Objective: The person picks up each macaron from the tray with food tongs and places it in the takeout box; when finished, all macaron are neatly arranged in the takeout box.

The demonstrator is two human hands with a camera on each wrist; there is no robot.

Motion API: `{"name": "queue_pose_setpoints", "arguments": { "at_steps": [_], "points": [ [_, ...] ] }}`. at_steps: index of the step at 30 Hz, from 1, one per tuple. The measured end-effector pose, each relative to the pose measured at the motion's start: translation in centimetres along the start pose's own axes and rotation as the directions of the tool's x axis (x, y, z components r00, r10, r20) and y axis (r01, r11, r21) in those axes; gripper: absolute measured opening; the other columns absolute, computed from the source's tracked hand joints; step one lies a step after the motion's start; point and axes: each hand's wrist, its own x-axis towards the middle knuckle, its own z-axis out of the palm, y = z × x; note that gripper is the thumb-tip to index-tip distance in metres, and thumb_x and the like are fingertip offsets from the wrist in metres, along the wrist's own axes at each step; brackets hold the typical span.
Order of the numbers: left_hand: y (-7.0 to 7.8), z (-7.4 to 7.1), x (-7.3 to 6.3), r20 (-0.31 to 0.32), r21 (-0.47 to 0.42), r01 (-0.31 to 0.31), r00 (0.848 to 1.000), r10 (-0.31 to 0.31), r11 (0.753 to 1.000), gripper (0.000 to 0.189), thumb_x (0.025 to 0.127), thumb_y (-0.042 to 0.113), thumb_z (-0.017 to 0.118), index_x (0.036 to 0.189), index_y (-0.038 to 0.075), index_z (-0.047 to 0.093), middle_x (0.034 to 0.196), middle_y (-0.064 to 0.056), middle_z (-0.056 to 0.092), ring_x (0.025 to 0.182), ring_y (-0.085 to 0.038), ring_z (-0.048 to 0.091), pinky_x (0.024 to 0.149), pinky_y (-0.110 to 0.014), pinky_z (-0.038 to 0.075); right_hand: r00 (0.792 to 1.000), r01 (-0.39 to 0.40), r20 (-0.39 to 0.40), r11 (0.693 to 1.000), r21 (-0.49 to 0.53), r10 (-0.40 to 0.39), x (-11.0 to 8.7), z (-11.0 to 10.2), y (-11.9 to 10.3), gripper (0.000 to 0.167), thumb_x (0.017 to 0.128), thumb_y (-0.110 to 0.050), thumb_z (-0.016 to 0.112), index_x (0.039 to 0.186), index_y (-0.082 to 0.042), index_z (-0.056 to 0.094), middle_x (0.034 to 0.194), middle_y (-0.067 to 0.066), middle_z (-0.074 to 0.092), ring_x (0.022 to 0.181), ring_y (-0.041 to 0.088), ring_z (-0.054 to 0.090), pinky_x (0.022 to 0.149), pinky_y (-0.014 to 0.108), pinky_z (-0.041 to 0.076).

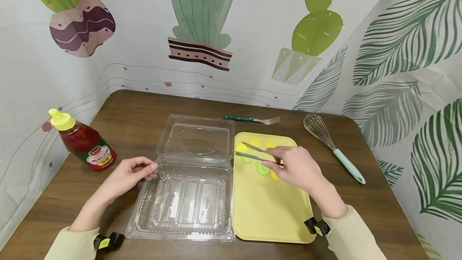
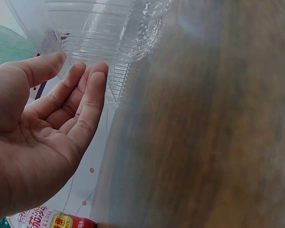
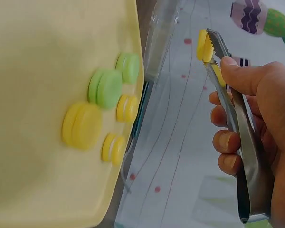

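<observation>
My right hand [image 1: 297, 165] grips metal tongs [image 3: 244, 142] over the yellow tray [image 1: 272, 216]. Between the serrated tips is a yellow macaron [image 3: 204, 46], held clear of the tray in the right wrist view. Several macarons stand on the tray: green ones, such as this green macaron [image 3: 109, 89], and yellow ones, such as this yellow macaron [image 3: 82, 125]. My left hand [image 1: 128, 175] pinches the left edge of a clear plastic container [image 1: 184, 234], near the hinge. The container lies open, its lid [image 1: 196, 139] folded back, with nothing inside.
A ketchup bottle [image 1: 86, 143] with a yellow cap stands at the left. A fork [image 1: 252, 120] lies behind the tray, and a whisk [image 1: 333, 147] lies to its right. Behind the wooden table [image 1: 140, 107] hangs a cloth [image 1: 144, 31] printed with cacti and leaves.
</observation>
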Motion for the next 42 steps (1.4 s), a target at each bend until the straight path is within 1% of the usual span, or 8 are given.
{"name": "queue_pose_setpoints", "arguments": {
  "at_steps": [6,15,20,22,25,32,38,42],
  "points": [
    [0.0,0.0,0.0,0.002,-0.001,0.013,1.000,-0.013,1.000,0.029,0.100,0.017,0.062,0.109,-0.011,0.063,0.095,-0.018,0.072,0.085,-0.016,0.071,0.074,-0.027,0.056,0.998,0.061,-0.007,0.998,-0.013,-0.061,1.2,0.6,-1.6,0.023,0.085,-0.035,0.080,0.097,-0.016,0.074,0.063,-0.017,0.047,0.053,0.002,0.042,0.047,0.025,0.036],
    [0.0,-0.1,0.0,0.005,0.006,0.014,1.000,-0.014,1.000,0.029,0.100,0.018,0.062,0.109,-0.010,0.063,0.095,-0.018,0.072,0.085,-0.016,0.071,0.074,-0.026,0.055,0.994,0.105,0.030,0.994,-0.003,-0.105,2.8,1.8,-4.3,0.022,0.088,-0.039,0.076,0.096,-0.018,0.072,0.065,-0.014,0.050,0.055,0.004,0.046,0.048,0.026,0.037],
    [0.0,-0.1,0.0,0.008,0.003,0.010,1.000,-0.010,1.000,0.029,0.101,0.018,0.062,0.109,-0.010,0.064,0.095,-0.018,0.072,0.086,-0.016,0.071,0.074,-0.027,0.056,0.988,0.144,0.052,0.989,0.021,-0.145,3.7,2.6,-5.7,0.029,0.092,-0.040,0.072,0.105,-0.014,0.075,0.082,-0.006,0.070,0.062,0.008,0.058,0.051,0.027,0.044],
    [0.0,-0.1,0.0,0.007,0.005,0.009,1.000,-0.009,1.000,0.029,0.101,0.019,0.062,0.109,-0.009,0.064,0.095,-0.018,0.072,0.086,-0.017,0.071,0.074,-0.027,0.055,0.985,0.158,0.066,0.987,0.034,-0.160,4.1,3.0,-6.2,0.033,0.093,-0.040,0.070,0.108,-0.011,0.075,0.091,-0.003,0.073,0.063,0.009,0.061,0.052,0.027,0.046],
    [-0.1,-0.1,-0.1,0.006,0.008,0.006,1.000,-0.006,1.000,0.029,0.101,0.018,0.062,0.109,-0.009,0.064,0.095,-0.017,0.072,0.086,-0.017,0.071,0.074,-0.027,0.056,0.980,0.176,0.088,0.983,0.044,-0.179,4.6,3.6,-6.9,0.036,0.093,-0.041,0.070,0.111,-0.010,0.074,0.097,-0.001,0.075,0.064,0.009,0.063,0.053,0.027,0.047],
    [-0.1,-0.1,-0.1,0.003,0.011,0.000,1.000,0.000,1.000,0.027,0.101,0.018,0.062,0.108,-0.008,0.065,0.095,-0.017,0.072,0.085,-0.016,0.070,0.074,-0.027,0.056,0.969,0.204,0.132,0.977,0.070,-0.211,5.5,4.8,-8.2,0.034,0.094,-0.040,0.069,0.111,-0.010,0.073,0.090,-0.003,0.072,0.056,0.003,0.053,0.054,0.025,0.049],
    [-0.2,-0.1,0.0,0.002,0.007,0.003,1.000,-0.003,1.000,0.028,0.101,0.018,0.062,0.108,-0.008,0.064,0.095,-0.018,0.072,0.084,-0.016,0.070,0.073,-0.027,0.056,0.959,0.218,0.171,0.973,0.071,-0.227,6.0,5.7,-9.3,0.035,0.095,-0.041,0.067,0.113,-0.012,0.074,0.096,-0.003,0.073,0.059,0.002,0.055,0.058,0.027,0.052],
    [-0.2,-0.1,-0.1,0.000,0.006,0.002,1.000,-0.002,1.000,0.028,0.101,0.018,0.062,0.109,-0.009,0.064,0.095,-0.018,0.071,0.084,-0.017,0.070,0.072,-0.028,0.056,0.950,0.232,0.193,0.969,0.088,-0.245,6.4,6.4,-9.9,0.026,0.095,-0.040,0.067,0.095,-0.015,0.072,0.078,-0.006,0.067,0.055,0.003,0.047,0.050,0.022,0.043]
  ]
}}
